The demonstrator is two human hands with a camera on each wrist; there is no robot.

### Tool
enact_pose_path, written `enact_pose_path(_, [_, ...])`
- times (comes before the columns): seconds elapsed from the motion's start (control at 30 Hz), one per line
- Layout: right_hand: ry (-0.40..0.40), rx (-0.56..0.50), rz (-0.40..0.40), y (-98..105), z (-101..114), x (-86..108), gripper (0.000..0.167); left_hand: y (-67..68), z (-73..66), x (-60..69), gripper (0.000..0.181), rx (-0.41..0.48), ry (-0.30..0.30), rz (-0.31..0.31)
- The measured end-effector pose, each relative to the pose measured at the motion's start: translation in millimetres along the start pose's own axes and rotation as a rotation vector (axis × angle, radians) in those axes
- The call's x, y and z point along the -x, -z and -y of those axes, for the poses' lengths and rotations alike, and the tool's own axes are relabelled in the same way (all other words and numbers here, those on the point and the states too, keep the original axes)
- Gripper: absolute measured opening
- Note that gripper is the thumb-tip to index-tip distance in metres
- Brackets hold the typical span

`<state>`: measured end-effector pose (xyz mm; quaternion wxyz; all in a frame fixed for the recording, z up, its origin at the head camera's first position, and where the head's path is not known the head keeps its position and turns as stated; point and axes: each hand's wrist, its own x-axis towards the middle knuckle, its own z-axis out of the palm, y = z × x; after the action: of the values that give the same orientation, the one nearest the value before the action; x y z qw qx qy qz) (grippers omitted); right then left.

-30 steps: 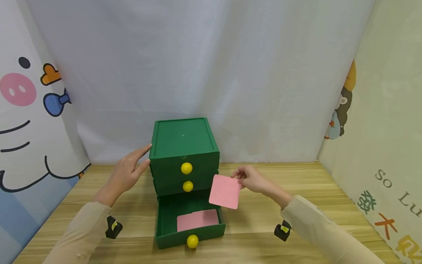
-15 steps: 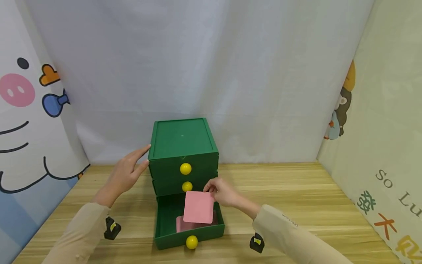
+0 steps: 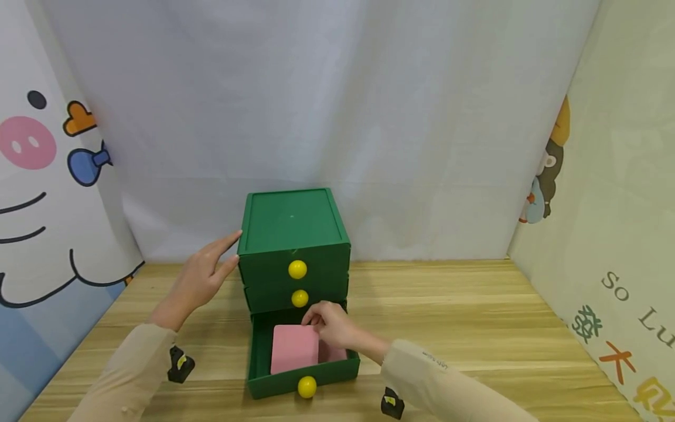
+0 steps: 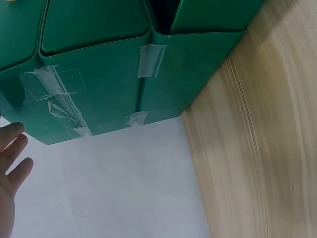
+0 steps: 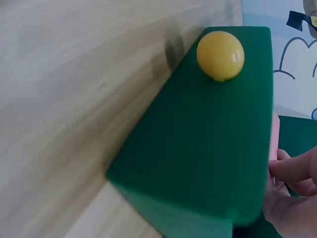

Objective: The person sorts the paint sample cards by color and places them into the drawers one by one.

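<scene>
A green drawer cabinet (image 3: 292, 223) with yellow ball knobs stands on the table, its bottom drawer (image 3: 303, 381) pulled out. Between thumb and fingers, my right hand (image 3: 334, 326) pinches the upper right edge of a pink square card (image 3: 294, 348), which is inside that drawer. Behind it and to its right, part of another pink piece (image 3: 332, 353) shows on the drawer floor. My left hand (image 3: 197, 282), fingers extended, rests its fingertips at the upper left edge of the cabinet. Only the card's pink edge (image 5: 274, 136) shows in the right wrist view.
The upper drawers (image 3: 274, 271) are closed. Clear tape (image 4: 64, 106) runs along the cabinet's side. Wood-grain table (image 3: 437, 316) surrounds the cabinet, with a white curtain (image 3: 401, 146) behind and printed panels at both sides.
My right hand has moved left and down, bringing the pink card from the drawer's right side into the open drawer. The left hand stays at the cabinet's edge.
</scene>
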<state>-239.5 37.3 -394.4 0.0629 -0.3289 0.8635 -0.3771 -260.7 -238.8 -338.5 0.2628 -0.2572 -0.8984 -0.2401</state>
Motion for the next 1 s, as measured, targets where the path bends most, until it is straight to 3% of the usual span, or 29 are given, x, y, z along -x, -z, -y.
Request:
enact_pose_path(0.27, [-0.017, -0.046, 0.016, -22, 0, -9.1, 0.026, 0.2, -1.6, 1.2, 0.047, 0.002, 0.005, -0.008])
enact_pose_path(0.6, [-0.077, -0.050, 0.062, -35, -8, -16.5, 0.026, 0.2, -1.7, 0.2, 0.048, 0.022, 0.008, 0.002])
enact_pose_path(0.8, [-0.078, -0.045, 0.069, -35, -9, -16.7, 0.028, -0.6, -0.5, 0.4, 0.048, 0.024, 0.005, 0.003])
enact_pose_path(1.0, [-0.054, -0.079, 0.073, -22, -9, -13.0, 0.032, -0.4, 0.4, 0.2, 0.048, 0.021, 0.000, -0.001])
